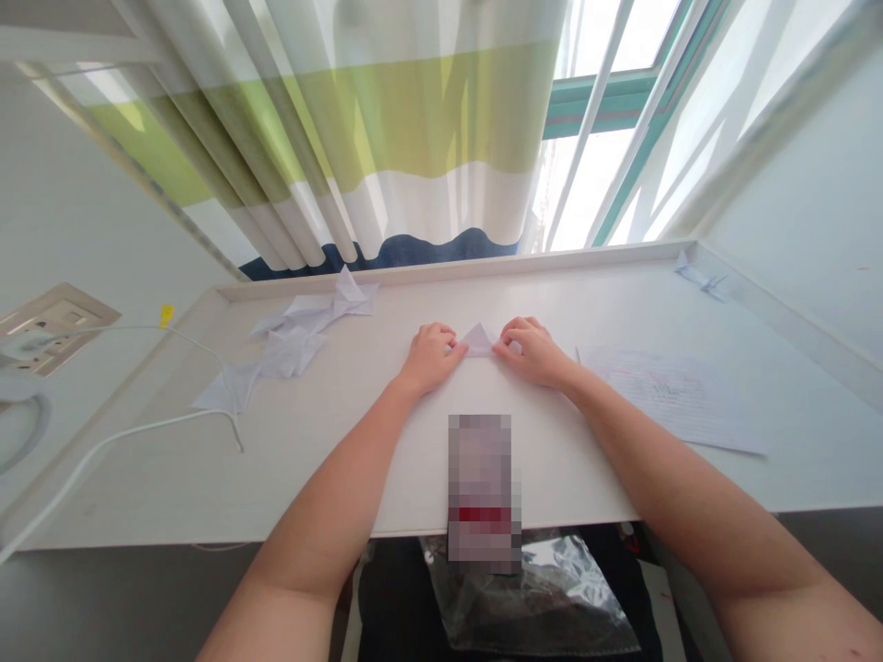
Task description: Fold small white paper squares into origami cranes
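A small folded white paper [479,340], its top shaped to a point, is on the white desk between my hands. My left hand [434,354] pinches its left corner with thumb and curled fingers. On the opposite side, my right hand [531,349] grips the right corner in the same way. Both forearms reach in from the near edge. Below the paper, a pixelated upright rectangle [481,478] overlaps the desk's front edge; what it is cannot be made out.
Several folded white paper pieces [293,349] lie at the left, near a white cable [138,428]. A written-on sheet [666,391] lies right of my right hand. More folded paper [700,276] sits in the far right corner. A curtain [414,119] hangs behind the desk [331,487].
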### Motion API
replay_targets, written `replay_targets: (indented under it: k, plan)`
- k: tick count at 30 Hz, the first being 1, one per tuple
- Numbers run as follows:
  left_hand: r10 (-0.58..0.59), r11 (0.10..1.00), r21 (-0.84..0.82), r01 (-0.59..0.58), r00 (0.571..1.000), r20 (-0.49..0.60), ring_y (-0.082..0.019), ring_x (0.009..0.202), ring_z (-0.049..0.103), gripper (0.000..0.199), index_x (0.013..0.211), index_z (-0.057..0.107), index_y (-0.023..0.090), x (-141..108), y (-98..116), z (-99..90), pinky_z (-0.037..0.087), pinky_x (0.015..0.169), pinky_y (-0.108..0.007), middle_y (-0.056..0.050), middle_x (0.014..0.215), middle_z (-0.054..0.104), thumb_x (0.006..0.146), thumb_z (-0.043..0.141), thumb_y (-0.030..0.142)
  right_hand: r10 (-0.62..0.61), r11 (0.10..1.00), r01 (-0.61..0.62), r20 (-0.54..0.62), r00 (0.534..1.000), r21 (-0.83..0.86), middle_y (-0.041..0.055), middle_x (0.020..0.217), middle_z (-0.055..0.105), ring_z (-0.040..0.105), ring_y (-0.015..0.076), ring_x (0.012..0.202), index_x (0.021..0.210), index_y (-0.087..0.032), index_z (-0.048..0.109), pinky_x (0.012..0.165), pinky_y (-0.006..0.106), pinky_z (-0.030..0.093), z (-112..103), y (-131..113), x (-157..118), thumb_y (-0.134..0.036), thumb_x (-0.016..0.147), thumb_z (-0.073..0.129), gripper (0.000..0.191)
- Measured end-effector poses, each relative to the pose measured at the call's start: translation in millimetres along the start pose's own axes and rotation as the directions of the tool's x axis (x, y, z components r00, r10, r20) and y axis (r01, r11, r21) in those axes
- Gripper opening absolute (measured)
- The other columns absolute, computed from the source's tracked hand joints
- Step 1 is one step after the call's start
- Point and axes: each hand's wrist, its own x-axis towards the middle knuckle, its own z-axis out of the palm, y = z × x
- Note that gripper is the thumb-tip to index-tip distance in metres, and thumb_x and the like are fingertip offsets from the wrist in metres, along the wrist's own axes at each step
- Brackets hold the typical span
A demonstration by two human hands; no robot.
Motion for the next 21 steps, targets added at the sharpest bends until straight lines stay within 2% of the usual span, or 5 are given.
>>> replay_targets:
  k: [8, 11, 14, 18, 21]
  plan:
    - [-0.094, 0.993, 0.062, 0.096, 0.995, -0.027, -0.034, 0.131, 0.056, 0.035, 0.075, 0.069, 0.022, 0.9, 1.4, -0.6, 0.046, 0.123, -0.054, -0.01, 0.128, 0.068, 0.097, 0.075, 0.049, 0.079, 0.997, -0.08, -0.018, 0.997, -0.022, 0.0136, 0.121, 0.071, 0.061, 0.0383, 0.122, 0.081, -0.025, 0.073, 0.111, 0.062, 0.05, 2.8, 4.9, -1.6, -0.049, 0.099, 0.064, 0.031]
    - [-0.102, 0.992, 0.073, 0.104, 0.994, -0.031, -0.034, 0.131, 0.055, 0.031, 0.08, 0.069, 0.023, 0.1, 3.3, -2.1, 0.046, 0.122, -0.055, -0.01, 0.127, 0.067, 0.096, 0.076, 0.048, 0.088, 0.995, -0.092, -0.077, 0.993, -0.048, 0.015, 0.128, 0.07, 0.061, 0.0408, 0.127, 0.11, -0.025, 0.077, 0.113, 0.066, 0.049, 3.9, 2.8, -1.4, -0.046, 0.098, 0.067, 0.026]
    - [-0.115, 0.988, 0.104, 0.118, 0.993, -0.034, -0.034, 0.132, 0.055, 0.023, 0.097, 0.071, 0.024, -0.6, 7.0, -2.3, 0.044, 0.123, -0.054, -0.011, 0.127, 0.066, 0.098, 0.074, 0.046, -0.037, 0.994, 0.026, -0.108, 0.993, -0.104, 0.0159, 0.143, 0.07, 0.058, 0.0405, 0.14, 0.135, -0.026, 0.072, 0.12, 0.066, 0.045, 5.3, -7.5, 0.3, -0.04, 0.104, 0.06, 0.036]
    - [-0.117, 0.985, 0.126, 0.121, 0.992, -0.038, -0.035, 0.134, 0.055, 0.025, 0.111, 0.071, 0.024, -1.5, 10.7, -0.9, 0.044, 0.123, -0.053, -0.013, 0.13, 0.065, 0.101, 0.07, 0.046, -0.249, 0.957, 0.256, 0.063, 0.966, -0.137, 0.0097, 0.17, 0.056, 0.041, 0.0321, 0.165, 0.16, -0.027, 0.056, 0.138, 0.061, 0.024, 12.0, -22.7, -0.9, -0.049, 0.113, 0.041, 0.054]
    - [-0.121, 0.982, 0.143, 0.126, 0.992, -0.04, -0.035, 0.136, 0.055, 0.029, 0.118, 0.071, 0.024, -2.0, 9.9, 0.8, 0.044, 0.123, -0.053, -0.014, 0.134, 0.065, 0.104, 0.065, 0.049, -0.208, 0.96, 0.247, 0.253, 0.945, -0.131, 0.0111, 0.18, 0.04, 0.032, 0.0337, 0.169, 0.173, -0.025, 0.038, 0.14, 0.062, 0.019, 17.4, -25.0, -5.9, -0.07, 0.11, 0.037, 0.077]
